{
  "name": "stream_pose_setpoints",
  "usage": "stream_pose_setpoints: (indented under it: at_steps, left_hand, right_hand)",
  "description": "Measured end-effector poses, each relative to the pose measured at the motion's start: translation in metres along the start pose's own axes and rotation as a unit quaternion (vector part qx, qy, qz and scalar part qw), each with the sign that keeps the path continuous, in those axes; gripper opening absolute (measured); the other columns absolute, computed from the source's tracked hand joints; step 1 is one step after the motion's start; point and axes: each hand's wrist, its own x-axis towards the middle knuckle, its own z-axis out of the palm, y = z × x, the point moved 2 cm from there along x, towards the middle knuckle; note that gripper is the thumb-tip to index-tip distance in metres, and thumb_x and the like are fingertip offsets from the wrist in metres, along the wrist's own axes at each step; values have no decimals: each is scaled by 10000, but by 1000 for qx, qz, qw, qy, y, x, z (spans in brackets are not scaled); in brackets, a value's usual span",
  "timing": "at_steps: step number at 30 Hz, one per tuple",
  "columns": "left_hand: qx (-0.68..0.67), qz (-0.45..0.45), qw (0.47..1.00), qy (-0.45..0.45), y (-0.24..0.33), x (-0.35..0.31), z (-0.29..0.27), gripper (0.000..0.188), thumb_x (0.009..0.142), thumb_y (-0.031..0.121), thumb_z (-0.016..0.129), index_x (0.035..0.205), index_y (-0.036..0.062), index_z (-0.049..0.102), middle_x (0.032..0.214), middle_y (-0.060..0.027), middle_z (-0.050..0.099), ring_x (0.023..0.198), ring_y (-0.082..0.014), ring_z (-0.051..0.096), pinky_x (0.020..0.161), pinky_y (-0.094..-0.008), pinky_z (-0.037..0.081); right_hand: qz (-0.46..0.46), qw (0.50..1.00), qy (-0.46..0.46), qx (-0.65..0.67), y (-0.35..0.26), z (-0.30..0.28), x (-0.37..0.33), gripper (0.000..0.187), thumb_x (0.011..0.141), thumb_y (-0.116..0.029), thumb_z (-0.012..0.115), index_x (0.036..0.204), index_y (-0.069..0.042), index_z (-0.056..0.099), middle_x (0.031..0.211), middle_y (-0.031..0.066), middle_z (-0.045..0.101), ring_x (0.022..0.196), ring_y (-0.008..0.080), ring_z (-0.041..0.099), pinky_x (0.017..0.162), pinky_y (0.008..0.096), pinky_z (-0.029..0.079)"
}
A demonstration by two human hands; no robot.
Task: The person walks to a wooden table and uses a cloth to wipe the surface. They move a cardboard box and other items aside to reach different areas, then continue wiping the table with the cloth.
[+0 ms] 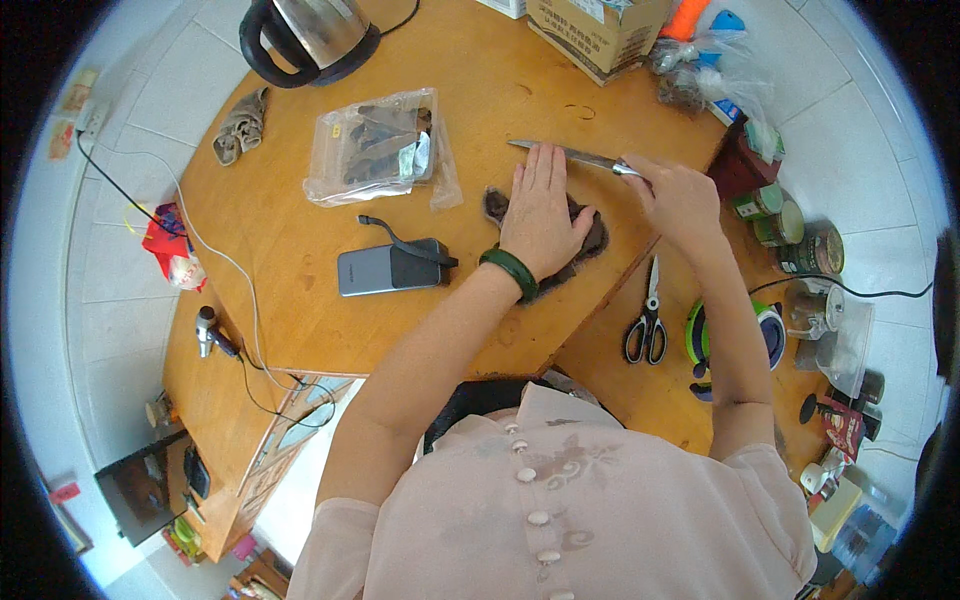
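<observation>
In the head view, the left hand [540, 215] lies flat with open fingers on a dark flat piece [590, 240], mostly hidden, on the desk [300, 290]. The right hand [680, 195] is closed around a knife [565, 153]. A clear plastic bag [380, 145] lies near; a cardboard box [595, 30] is cut off above.

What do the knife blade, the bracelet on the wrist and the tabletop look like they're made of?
Knife blade: likely steel, grey with a bright sheen. Bracelet: dark green and glossy, perhaps jade or glass; I can't tell which. Tabletop: looks like varnished wood, orange-brown with faint grain and dark marks.
</observation>
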Motion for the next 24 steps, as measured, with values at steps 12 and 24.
stream_pose_setpoints:
  at_steps: [12, 24]
  left_hand:
    - [-4, 1, 1000, -3, 2, -1, -2, 774, 905, 324, 614, 1439, -114, 265, 1499, -296, 290, 1434, -418, 226, 1185, -489, 179]
    - [-7, -2, 1000, -12, 3, -2, -4, 789, 901, 319, 614, 1450, -112, 244, 1522, -295, 260, 1444, -409, 212, 1189, -479, 177]
  right_hand:
    - [11, 1000, -9, -1, 0, -1, -2, 273, 911, -369, 608, 1111, -213, 711, 870, 85, 710, 755, 295, 682, 636, 416, 542]
    - [12, 1000, -18, -11, -1, -5, -2, 275, 915, -378, 601, 1103, -204, 702, 826, 97, 702, 745, 301, 680, 621, 422, 537]
